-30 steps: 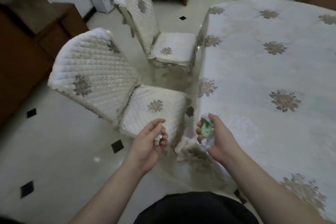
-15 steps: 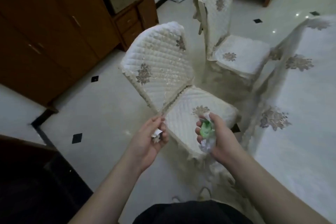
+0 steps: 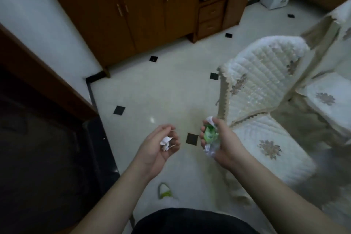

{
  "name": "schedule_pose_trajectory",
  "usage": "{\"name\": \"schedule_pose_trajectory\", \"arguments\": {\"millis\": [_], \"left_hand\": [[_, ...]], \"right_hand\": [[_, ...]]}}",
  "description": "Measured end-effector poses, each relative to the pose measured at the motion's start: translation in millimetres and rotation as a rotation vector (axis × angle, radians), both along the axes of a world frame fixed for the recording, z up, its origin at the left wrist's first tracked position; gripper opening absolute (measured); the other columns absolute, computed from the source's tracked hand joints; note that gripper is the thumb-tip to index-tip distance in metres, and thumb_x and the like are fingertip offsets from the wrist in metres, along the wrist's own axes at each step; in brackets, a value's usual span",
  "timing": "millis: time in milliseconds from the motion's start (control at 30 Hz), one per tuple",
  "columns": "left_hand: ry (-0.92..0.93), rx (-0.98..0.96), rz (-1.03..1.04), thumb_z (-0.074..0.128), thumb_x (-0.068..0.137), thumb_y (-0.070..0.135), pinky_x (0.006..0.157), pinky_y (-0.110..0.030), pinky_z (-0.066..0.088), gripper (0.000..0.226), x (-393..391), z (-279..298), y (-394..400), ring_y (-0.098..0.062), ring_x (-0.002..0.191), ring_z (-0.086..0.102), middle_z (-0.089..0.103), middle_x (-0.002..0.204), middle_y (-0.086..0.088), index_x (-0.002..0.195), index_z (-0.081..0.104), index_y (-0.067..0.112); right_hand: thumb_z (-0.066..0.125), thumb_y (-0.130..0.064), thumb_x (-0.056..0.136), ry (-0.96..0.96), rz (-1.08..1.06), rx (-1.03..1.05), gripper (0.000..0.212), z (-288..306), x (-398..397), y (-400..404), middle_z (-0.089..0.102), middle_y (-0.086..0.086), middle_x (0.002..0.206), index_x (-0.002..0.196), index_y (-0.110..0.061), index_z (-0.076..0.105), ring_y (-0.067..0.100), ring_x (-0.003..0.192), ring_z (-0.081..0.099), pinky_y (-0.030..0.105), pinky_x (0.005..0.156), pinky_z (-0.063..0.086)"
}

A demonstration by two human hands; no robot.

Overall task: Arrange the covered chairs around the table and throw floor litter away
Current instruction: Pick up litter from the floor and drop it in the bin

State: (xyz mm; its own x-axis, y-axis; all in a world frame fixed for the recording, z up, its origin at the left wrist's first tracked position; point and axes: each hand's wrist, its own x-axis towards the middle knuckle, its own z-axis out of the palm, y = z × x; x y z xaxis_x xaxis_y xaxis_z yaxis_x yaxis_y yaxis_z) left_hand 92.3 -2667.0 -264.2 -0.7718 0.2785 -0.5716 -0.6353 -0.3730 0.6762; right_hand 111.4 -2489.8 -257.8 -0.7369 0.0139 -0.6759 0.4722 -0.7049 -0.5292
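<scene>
While both hands carry litter for disposal, head view lists: left hand [image 3: 159,145] cupping crumpled white paper [image 3: 166,143], centre; right hand [image 3: 218,142] gripping green-and-white wrappers [image 3: 209,135]; quilted covered chair [image 3: 256,89], right; green scrap [image 3: 164,192] on floor, lower centre.

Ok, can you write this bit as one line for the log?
left hand: holds white paper scrap | right hand: grips green-white wrappers | no bin visible

One head-worn camera looks steeply down — close over both forearms, tiled floor [image 3: 152,91] beyond.
</scene>
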Motion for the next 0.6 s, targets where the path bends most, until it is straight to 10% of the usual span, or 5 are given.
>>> {"name": "schedule_pose_trajectory", "arguments": {"millis": [600], "left_hand": [[0.047, 0.027, 0.084, 0.05, 0.095, 0.012, 0.057, -0.025, 0.052, 0.012, -193.4, 0.3, -69.2, -0.016, 0.062, 0.059, 0.063, 0.075, -0.006, 0.091, 0.061, 0.012]], "right_hand": [[0.043, -0.023, 0.095, 0.022, -0.008, 0.035, 0.021, 4.5, -204.2, -65.9, 0.046, 0.004, 0.068, 0.08, -0.012, 0.053, 0.015, 0.057, 0.045, 0.025, 0.059, 0.033]]}}
